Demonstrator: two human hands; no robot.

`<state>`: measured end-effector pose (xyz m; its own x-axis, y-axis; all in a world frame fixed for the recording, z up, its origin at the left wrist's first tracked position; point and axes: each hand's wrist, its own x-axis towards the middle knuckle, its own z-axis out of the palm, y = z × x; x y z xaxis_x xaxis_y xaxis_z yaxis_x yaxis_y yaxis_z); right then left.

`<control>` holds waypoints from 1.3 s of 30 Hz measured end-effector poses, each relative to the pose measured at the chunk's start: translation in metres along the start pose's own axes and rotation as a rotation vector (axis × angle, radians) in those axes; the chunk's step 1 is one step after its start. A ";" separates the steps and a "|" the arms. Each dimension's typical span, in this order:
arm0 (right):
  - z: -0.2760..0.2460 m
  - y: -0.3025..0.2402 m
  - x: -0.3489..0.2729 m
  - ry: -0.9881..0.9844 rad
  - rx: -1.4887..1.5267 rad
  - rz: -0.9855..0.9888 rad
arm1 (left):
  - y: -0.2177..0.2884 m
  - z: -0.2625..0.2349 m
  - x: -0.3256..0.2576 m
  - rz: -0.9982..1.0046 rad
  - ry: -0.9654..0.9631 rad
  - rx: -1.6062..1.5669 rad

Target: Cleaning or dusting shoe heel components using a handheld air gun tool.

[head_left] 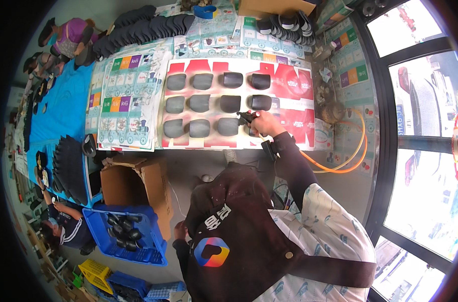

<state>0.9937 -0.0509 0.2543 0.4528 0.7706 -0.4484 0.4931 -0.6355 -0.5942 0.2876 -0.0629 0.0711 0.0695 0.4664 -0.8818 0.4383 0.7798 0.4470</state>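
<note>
My right hand is closed around a black spray gun, held low over the right part of a red and white printed board. Rows of small curved, rounded-square pieces lie on the board. Those at the left, such as one grey piece, look paler than a black piece at the right. One piece in the near row is mostly covered by my right hand and the gun. Pale overspray marks the board around them. Down at my side hangs my left hand, away from the table; its fingers are too small to read.
An orange hose loops right of the table. Left are stacked printed sheets, a cardboard box and a blue crate holding black pieces. Black pads line the far side. People work along the blue table.
</note>
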 end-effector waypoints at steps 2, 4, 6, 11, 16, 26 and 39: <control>-0.009 -0.022 -0.012 -0.028 0.061 0.076 | 0.008 -0.001 -0.005 -0.005 0.006 -0.018; -0.023 -0.048 -0.032 0.106 0.087 0.044 | 0.024 0.000 -0.011 0.158 -0.066 0.106; -0.039 -0.069 -0.040 0.263 0.063 -0.013 | 0.021 -0.002 -0.008 0.178 -0.059 0.111; -0.016 -0.045 -0.007 0.347 0.099 -0.163 | -0.002 -0.009 0.011 0.051 -0.010 0.059; -0.015 -0.041 0.004 0.291 0.066 -0.101 | -0.004 -0.006 0.016 0.019 -0.007 -0.010; -0.010 -0.041 0.010 0.308 0.114 -0.061 | -0.029 -0.007 0.018 0.038 -0.053 -0.072; -0.012 -0.033 0.006 0.337 0.109 -0.039 | -0.021 0.004 0.009 -0.019 -0.022 -0.030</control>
<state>0.9894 -0.0257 0.2790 0.6636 0.7237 -0.1894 0.4408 -0.5829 -0.6826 0.2826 -0.0763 0.0532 0.0815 0.4421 -0.8932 0.4127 0.8008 0.4340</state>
